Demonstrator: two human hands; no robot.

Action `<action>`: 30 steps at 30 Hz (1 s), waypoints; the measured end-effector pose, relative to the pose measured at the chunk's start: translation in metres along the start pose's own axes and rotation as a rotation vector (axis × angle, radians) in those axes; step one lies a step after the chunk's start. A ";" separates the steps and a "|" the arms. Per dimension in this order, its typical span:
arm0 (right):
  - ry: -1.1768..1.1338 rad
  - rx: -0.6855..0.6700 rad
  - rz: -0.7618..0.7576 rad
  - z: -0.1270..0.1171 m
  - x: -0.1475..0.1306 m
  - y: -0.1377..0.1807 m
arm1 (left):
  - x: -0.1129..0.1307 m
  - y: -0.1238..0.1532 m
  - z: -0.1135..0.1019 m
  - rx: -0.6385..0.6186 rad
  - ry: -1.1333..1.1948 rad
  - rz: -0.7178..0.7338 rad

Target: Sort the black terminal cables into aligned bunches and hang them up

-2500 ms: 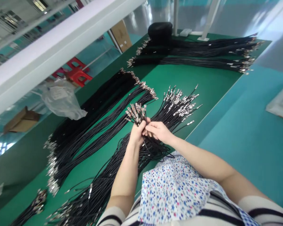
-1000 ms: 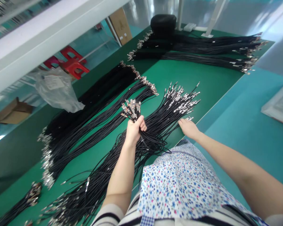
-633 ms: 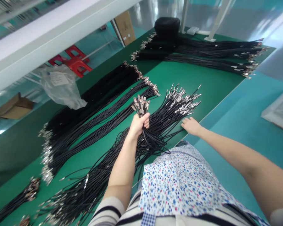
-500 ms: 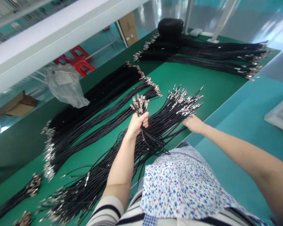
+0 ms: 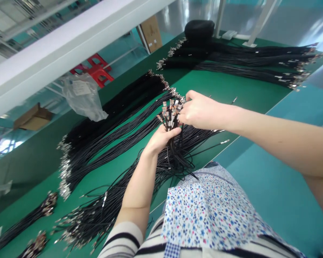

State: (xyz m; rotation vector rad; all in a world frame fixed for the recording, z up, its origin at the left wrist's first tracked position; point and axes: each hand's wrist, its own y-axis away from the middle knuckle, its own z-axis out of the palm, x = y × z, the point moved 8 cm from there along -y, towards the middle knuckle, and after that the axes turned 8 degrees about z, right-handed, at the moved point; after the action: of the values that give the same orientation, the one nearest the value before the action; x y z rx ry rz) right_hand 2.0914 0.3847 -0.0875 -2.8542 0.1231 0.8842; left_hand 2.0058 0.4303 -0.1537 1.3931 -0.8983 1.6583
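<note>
Above the green table, wire bundle in left hand's fist, right hand pinching its tips.

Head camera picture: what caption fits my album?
Left hand grips a wire bundle; right hand touches its metal tips.

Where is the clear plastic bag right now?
In the head view, the plastic bag lies upper left at the green table's far edge, beside the long black wire bundles.
</note>
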 end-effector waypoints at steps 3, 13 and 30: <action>0.303 -0.081 -0.147 0.001 -0.033 -0.011 | -0.001 0.001 0.004 -0.032 0.177 0.003; -0.299 0.125 0.782 0.023 0.141 0.042 | -0.050 0.000 0.005 0.102 0.443 -0.161; -1.245 0.081 1.259 0.178 0.172 0.157 | -0.060 0.007 0.007 0.165 0.388 -0.242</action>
State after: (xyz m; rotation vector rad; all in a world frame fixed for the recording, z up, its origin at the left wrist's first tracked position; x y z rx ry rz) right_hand 2.1147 0.2543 -0.3486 -1.3582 1.6949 2.4300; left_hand 2.0088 0.4136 -0.2121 1.1728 -0.3644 1.7586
